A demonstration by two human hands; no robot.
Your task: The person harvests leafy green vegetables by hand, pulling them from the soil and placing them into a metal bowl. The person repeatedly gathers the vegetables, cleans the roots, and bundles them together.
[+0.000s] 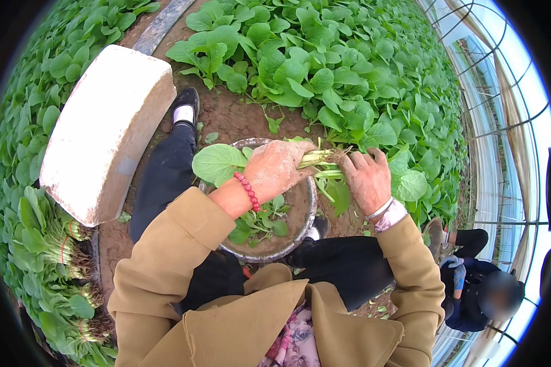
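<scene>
My left hand [279,166], with a red bead bracelet at the wrist, grips a small bunch of leafy green plants [316,158]. Their stems and roots point to the right, and some leaves stick out on the left. My right hand [368,179] has its fingers curled at the root end of the bunch, with a green leaf [339,197] hanging just below. Under both hands stands a round basin [313,202] with a muddy inside and small loose greens [261,225] in it.
A white block [105,124], perhaps foam, lies at the left. Below it are several tied bunches of greens [62,250] with roots. Growing leafy plants [340,69] fill the bed ahead. Another person [470,293] in dark clothes and gloves is at the lower right, by the greenhouse's plastic wall.
</scene>
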